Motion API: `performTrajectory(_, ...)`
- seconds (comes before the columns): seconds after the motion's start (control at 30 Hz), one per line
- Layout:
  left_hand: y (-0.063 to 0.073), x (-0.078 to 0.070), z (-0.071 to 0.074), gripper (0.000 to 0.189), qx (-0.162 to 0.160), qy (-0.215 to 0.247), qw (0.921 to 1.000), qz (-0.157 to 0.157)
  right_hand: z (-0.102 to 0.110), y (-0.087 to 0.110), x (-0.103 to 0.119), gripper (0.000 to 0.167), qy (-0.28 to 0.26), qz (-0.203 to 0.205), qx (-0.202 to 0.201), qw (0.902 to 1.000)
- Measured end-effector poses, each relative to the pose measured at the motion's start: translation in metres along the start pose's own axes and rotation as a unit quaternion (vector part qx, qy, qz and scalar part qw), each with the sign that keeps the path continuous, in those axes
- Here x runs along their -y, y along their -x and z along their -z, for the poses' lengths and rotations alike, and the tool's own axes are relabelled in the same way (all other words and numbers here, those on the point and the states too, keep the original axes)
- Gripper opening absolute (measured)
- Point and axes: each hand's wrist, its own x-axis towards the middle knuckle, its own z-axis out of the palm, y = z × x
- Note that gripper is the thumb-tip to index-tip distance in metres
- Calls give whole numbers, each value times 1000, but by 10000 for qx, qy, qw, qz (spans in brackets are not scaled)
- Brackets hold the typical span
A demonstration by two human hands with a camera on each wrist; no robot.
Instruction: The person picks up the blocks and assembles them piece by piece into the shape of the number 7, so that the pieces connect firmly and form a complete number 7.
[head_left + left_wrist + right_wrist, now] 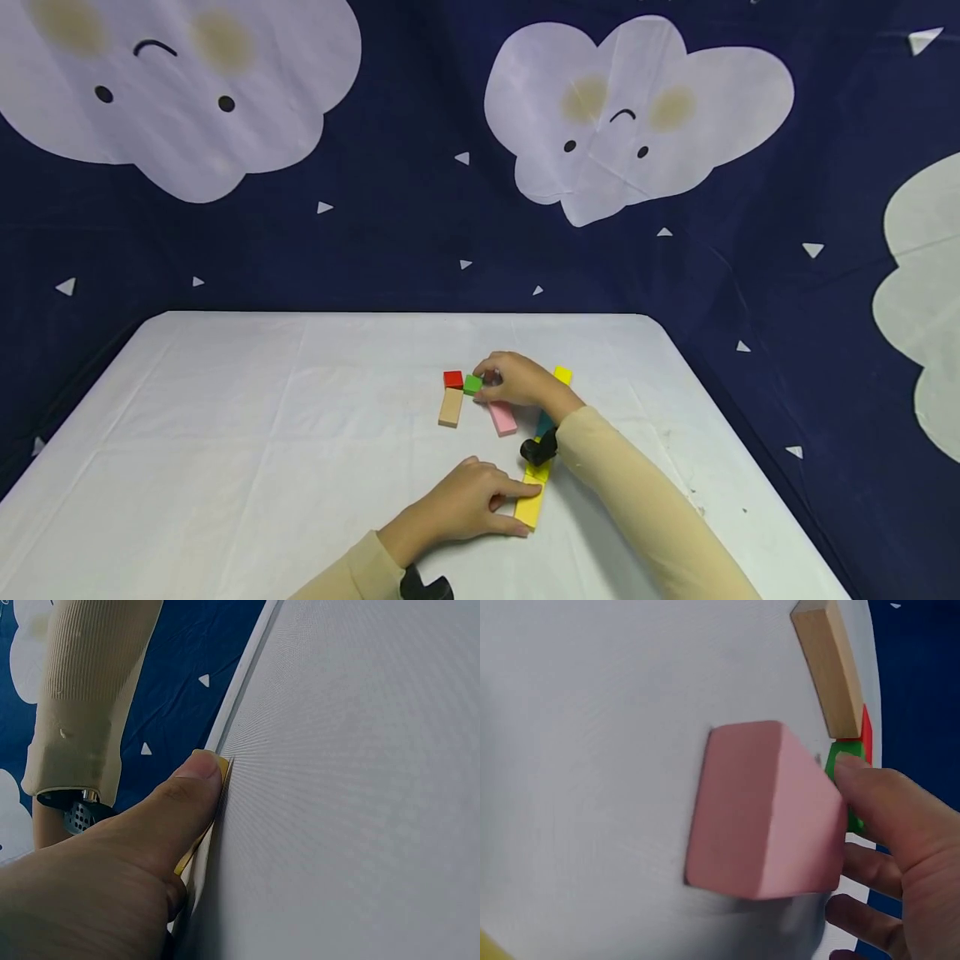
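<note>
In the head view my left hand (468,504) pinches a long yellow block (529,510) at the near end of a row, forefinger on its side and thumb at its near end. Only a sliver of that block shows past the thumb in the left wrist view. Farther back, my right hand (517,379) holds a small green block (472,384) between thumb and fingers; the fingers' far side is hidden. A red block (453,379) sits against the green one's left. Just below the right hand lies a pink block (502,419), large in the right wrist view.
A plain wooden block (450,408) extends toward me from the red one. The row at right also has a teal block (544,423) and another yellow block (563,375), partly covered by the right arm. All rest on a white-covered table (225,417) before a dark blue cloud-print cloth (405,233).
</note>
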Motion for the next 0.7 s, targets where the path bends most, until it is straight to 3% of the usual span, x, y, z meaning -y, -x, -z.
performTrajectory(0.37, 1, 1, 0, 52, -84, 8, 10000, -50, 8, 2, -10, 37, -334, -164, -262, 9990)
performTrajectory(0.7, 2, 1, -2, 53, -61, 161, 9997, 174, 29, 19, -60, 39, -541, -1071, -707, 9903)
